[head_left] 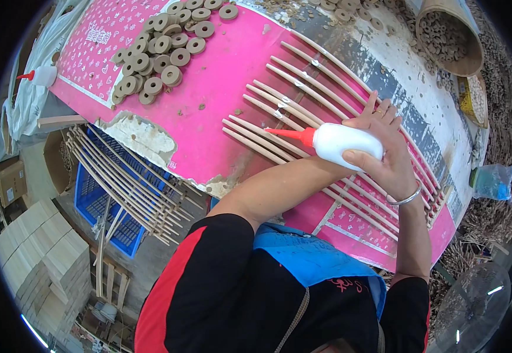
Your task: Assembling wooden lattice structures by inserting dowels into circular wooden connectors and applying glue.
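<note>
My right hand (pixel 392 154), with a metal bangle at its wrist, is wrapped round a white squeeze bottle (pixel 347 144). The bottle lies nearly level, its red pointed nozzle (pixel 288 134) toward the left over the ends of thin wooden rods (pixel 256 140). These rods lie side by side across the pink table cover, with white dabs (pixel 282 105) on some of them. From the left my left forearm (pixel 291 182) passes over the rods and under the bottle. My left hand is mostly hidden there, behind the bottle and right hand; its grip does not show.
Brown ring-shaped discs (pixel 162 44) are heaped at the far left of the pink table (pixel 209 88). A tilted round container (pixel 426 17) of small pieces stands at the far right. More rods (pixel 123 182) rest over a blue crate (pixel 94 203). A second red-tipped bottle (pixel 45 76) is leftmost.
</note>
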`<state>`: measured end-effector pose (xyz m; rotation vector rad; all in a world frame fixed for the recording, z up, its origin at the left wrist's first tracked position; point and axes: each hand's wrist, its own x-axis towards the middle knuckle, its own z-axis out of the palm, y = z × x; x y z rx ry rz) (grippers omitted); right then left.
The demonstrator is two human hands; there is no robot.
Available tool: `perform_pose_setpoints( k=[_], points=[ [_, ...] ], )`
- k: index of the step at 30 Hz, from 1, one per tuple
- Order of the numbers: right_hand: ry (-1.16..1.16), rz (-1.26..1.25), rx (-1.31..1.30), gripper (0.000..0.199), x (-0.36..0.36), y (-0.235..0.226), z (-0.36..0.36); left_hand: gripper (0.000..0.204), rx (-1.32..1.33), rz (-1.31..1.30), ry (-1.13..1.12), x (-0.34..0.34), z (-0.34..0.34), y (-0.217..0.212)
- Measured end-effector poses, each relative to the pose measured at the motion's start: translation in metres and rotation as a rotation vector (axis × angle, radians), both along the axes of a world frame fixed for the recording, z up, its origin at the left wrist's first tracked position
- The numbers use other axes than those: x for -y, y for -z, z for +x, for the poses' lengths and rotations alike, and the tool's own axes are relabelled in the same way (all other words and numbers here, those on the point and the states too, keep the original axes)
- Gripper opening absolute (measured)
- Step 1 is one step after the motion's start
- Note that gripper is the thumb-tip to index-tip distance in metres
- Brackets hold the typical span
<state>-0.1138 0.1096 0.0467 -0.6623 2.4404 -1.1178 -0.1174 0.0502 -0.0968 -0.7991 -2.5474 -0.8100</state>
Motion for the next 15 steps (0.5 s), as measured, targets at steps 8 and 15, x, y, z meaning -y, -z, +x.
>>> perform_pose_setpoints(
  k=[8, 15],
  points=[
    [-0.045, 0.026, 0.007, 0.044, 0.006, 0.005, -0.002, 0.091, 0.034, 0.044, 0.035, -0.003, -0.003, 0.008],
    [-0.094, 0.051, -0.019, 0.043, 0.005, -0.007, -0.004, 0.091, -0.027, -0.075, 0.001, 0.007, 0.002, -0.005]
  ],
)
